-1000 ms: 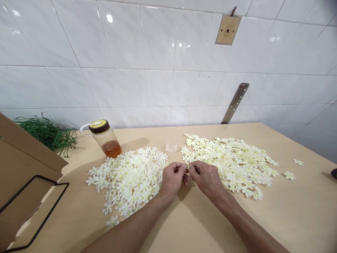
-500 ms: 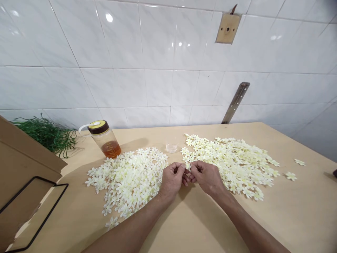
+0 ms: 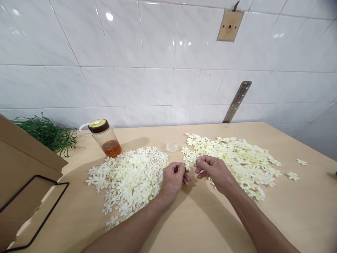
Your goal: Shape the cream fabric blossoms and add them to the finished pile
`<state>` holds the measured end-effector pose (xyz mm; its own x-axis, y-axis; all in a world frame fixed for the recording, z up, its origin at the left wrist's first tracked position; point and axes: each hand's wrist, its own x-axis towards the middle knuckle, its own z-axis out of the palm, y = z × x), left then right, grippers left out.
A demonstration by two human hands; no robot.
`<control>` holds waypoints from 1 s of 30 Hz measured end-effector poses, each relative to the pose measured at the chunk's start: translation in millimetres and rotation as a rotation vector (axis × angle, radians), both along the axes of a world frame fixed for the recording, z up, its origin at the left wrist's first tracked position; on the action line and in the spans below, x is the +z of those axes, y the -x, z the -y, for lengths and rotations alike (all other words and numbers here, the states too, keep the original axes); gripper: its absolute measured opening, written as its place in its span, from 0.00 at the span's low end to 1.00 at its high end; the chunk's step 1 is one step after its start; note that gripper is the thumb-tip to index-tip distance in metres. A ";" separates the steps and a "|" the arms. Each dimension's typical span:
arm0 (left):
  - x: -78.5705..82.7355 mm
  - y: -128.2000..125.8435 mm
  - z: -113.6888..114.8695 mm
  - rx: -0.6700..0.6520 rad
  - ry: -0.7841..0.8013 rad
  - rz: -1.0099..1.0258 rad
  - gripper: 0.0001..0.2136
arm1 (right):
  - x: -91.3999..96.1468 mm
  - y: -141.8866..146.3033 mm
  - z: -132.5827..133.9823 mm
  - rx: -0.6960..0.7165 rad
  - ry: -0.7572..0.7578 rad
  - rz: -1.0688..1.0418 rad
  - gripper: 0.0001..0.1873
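My left hand (image 3: pixel 172 178) is closed in a pinch, thumb against forefinger, beside the left pile of loose white flowers (image 3: pixel 131 175). One small pale artificial flower (image 3: pixel 187 166) shows at its fingertips. Apart from it, to the right, my right hand (image 3: pixel 210 170) is held over the front edge of the right pile of cream-yellow flowers (image 3: pixel 237 161). Its thumb and forefinger are pressed together, the other fingers curled loosely; anything between them is too small to make out. Just behind the hands stands a small clear cup (image 3: pixel 172 146).
A bottle (image 3: pixel 106 138) with amber liquid stands behind the left pile. Green artificial stems (image 3: pixel 47 135), a cardboard piece (image 3: pixel 26 161) and a black wire frame (image 3: pixel 50 218) are at the left. Two stray flowers lie at the right. A tiled wall (image 3: pixel 158 84) bounds the table's back.
My right hand has moved away from the left hand, slightly up and to the right, opening a gap between them. My left hand has stayed nearly still with the flower at its fingertips.
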<state>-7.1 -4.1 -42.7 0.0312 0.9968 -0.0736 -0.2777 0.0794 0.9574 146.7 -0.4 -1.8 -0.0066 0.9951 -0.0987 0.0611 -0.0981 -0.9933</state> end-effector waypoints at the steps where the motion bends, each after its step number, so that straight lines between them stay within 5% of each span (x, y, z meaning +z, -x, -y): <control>1: 1.0 -0.1 0.4 0.001 -0.001 -0.002 0.11 | 1.7 0.5 0.8 0.002 -0.003 -0.020 0.15; 9: 1.9 0.8 1.4 -0.017 -0.011 -0.046 0.11 | 10.7 8.6 9.5 0.057 -0.061 0.010 0.13; 23: 7.0 2.5 2.7 -0.067 -0.013 -0.015 0.13 | 12.9 0.2 14.5 0.327 -0.055 -0.391 0.07; 30: 6.9 2.8 4.8 -0.081 -0.006 -0.005 0.13 | 23.2 15.3 23.3 0.227 -0.176 -0.180 0.08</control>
<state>-9.9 -8.9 -35.7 0.1115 0.9914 -0.0681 -0.2660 0.0958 0.9592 131.5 -23.7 21.4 -0.2313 0.9680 0.0972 -0.1163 0.0717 -0.9906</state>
